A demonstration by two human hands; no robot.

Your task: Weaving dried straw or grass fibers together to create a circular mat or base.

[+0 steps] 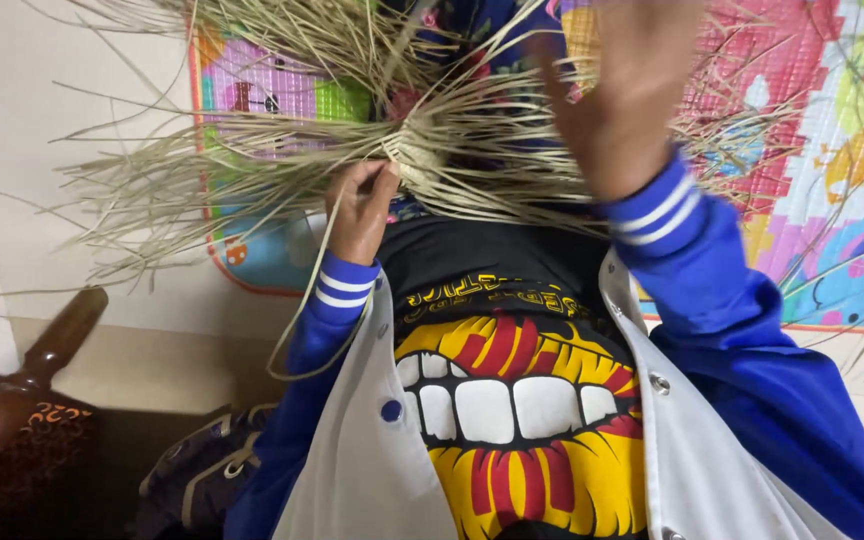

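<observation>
Left hand: fingers curled tight, pinching woven centre of pale dried-grass strand bundle, held above lap. Right hand: raised over strands, blurred, back toward camera; finger spread and hold cannot be told. Loose strands fan over colourful cartoon-print foam play mat. Dark wooden post at lower left.

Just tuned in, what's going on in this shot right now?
A person in a blue and white jacket is working a bundle of dried straw strips held up over their lap. The left hand pinches the woven centre of the bundle, where the strips cross and fan outward. The right hand is raised and open among the loose strips on the other side, blurred. Under the work lies a colourful play mat on a pale floor, and a dark wooden furniture arm sits at lower left.
</observation>
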